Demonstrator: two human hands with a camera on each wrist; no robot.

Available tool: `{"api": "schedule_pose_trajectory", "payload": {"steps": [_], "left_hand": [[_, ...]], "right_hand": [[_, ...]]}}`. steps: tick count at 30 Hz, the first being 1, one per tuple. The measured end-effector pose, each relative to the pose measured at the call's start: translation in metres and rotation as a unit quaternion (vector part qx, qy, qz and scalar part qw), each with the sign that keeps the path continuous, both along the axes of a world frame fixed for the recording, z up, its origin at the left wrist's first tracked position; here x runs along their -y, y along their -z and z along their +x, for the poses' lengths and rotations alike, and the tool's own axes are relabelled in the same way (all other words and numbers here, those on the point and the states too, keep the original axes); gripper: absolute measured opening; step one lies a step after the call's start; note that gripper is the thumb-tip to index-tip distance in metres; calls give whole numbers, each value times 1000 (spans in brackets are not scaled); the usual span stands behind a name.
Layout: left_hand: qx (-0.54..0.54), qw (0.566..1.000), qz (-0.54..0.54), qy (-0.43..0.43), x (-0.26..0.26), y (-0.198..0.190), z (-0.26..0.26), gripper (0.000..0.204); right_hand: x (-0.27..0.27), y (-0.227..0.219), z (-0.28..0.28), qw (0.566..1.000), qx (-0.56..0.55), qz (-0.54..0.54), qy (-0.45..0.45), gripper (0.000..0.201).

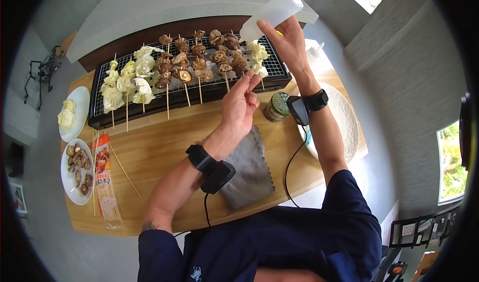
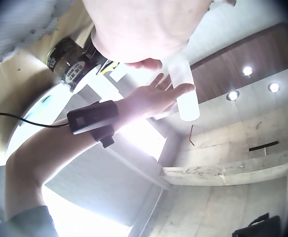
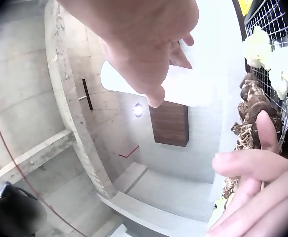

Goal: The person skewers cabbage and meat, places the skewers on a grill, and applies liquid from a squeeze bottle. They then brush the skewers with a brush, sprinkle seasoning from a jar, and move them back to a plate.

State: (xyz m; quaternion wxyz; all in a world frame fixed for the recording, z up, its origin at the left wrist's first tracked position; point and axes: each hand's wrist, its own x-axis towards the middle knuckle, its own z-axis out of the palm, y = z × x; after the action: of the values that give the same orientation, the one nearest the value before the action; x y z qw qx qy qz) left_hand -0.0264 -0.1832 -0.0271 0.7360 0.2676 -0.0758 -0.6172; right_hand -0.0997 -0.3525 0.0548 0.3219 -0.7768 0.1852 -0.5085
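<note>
My right hand (image 1: pixel 291 45) grips a translucent white squeeze bottle (image 1: pixel 272 16) above the right part of the grill. The bottle is tilted, its base up to the right and its narrower end down towards the food. At the grill's front edge, my left hand (image 1: pixel 238 108) pinches the stick of a mushroom skewer (image 1: pixel 239 64); in the right wrist view a fingertip lies against the mushrooms (image 3: pixel 262 111). More mushroom skewers (image 1: pixel 180 60) fill the middle of the black grill (image 1: pixel 187 93). Cabbage skewers (image 1: pixel 128 77) lie at its left, and another cabbage skewer (image 1: pixel 258 52) at its right.
A green-lidded jar (image 1: pixel 278 106) stands by my right forearm, beside a large pale plate (image 1: pixel 342 115). A grey cloth (image 1: pixel 248 170) lies in front. At the left are a cabbage plate (image 1: pixel 80 100), a mushroom plate (image 1: pixel 75 194), a skewer packet (image 1: pixel 104 182) and loose sticks (image 1: pixel 124 170).
</note>
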Motion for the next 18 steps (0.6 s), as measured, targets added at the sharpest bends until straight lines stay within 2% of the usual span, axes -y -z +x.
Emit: {"api": "schedule_pose_trajectory", "payload": {"steps": [4,6,9,18], "left_hand": [[42,999,7,23,-1,-2,2,31],[87,993,64,51,-2,-4,5,33],[108,989,85,61,1,2,9,32],[130,987,90,44,1,6,12,26]], "right_hand": [[-9,-10,-6,1000,7,28,3,64],[-11,-11,-8,1000,6,30,1,63],[-10,-10,-9,1000,15,21,-11,63],[-14,-8,-13,998,-47,34,-5,63]]}}
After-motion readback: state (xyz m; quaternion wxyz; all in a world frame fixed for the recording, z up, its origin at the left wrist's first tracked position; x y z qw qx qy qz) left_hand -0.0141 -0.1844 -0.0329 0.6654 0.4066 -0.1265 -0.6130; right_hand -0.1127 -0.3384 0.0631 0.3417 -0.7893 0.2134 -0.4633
